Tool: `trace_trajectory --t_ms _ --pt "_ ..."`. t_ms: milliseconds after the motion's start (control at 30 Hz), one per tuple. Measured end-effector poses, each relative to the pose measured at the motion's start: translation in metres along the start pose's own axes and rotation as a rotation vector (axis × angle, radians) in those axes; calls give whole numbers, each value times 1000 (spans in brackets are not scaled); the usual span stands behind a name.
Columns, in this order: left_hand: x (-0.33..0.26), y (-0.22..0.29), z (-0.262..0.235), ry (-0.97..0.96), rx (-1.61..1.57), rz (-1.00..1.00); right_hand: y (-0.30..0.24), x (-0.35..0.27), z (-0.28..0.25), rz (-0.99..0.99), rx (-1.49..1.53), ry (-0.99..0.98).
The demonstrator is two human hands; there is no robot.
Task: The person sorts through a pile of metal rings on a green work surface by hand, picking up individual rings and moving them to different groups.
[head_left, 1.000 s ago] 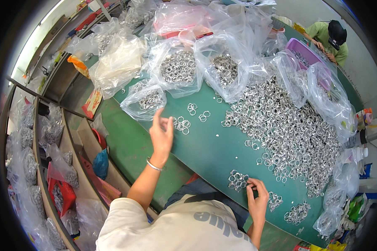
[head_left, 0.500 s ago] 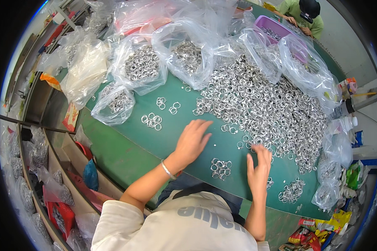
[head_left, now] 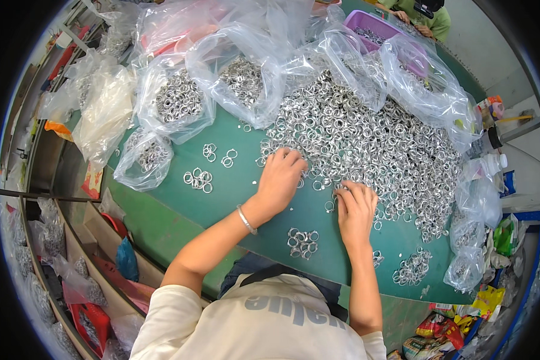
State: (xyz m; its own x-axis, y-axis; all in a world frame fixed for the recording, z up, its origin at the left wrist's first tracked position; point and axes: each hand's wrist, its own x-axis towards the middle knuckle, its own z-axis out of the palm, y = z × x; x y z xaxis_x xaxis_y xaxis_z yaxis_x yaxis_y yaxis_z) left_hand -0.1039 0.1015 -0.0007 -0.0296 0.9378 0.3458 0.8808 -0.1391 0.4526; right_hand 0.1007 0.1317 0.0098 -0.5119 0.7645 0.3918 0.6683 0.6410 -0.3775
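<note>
A large heap of silver metal rings (head_left: pixel 366 138) is spread over the green table (head_left: pixel 222 210). My left hand (head_left: pixel 279 183), with a light bracelet at its wrist, reaches the heap's left edge. Its fingers are bent closed, and their tips are hidden among the rings. My right hand (head_left: pixel 356 210) is at the heap's near edge, fingers curled with the thumb drawn in; anything between them is too small to make out. A small cluster of rings (head_left: pixel 303 243) lies below and between my hands. Further ring groups lie at left (head_left: pixel 198 179) and right (head_left: pixel 412 267).
Clear plastic bags of rings (head_left: pixel 180 99) line the far side, beside a purple basket (head_left: pixel 357 24). A person in green (head_left: pixel 435 24) works at the far right. Shelves with bagged parts (head_left: pixel 54 234) stand left; colourful packets (head_left: pixel 441 330) lie lower right.
Both hands have moved forward to the heap's near edge, and their fingers have curled in. The whole view has shifted slightly, moving the table's contents leftward in the picture.
</note>
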Motion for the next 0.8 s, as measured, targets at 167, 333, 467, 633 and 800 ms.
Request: trace_trajectory --t_ms 167,333,467,633,800 --pt "-18 -8 -17 109 -271 -65 15 -10 -13 133 30 131" --pt "-20 -12 -29 163 -580 -359 19 -12 -22 318 -91 221" --pt "-23 2 -31 219 -387 -272 -8 -4 -14 140 168 119" --pt "-31 19 -26 154 21 -159 -36 9 14 1 49 -94" --pt "-33 16 -20 -16 0 -156 -18 7 20 -25 17 -85"
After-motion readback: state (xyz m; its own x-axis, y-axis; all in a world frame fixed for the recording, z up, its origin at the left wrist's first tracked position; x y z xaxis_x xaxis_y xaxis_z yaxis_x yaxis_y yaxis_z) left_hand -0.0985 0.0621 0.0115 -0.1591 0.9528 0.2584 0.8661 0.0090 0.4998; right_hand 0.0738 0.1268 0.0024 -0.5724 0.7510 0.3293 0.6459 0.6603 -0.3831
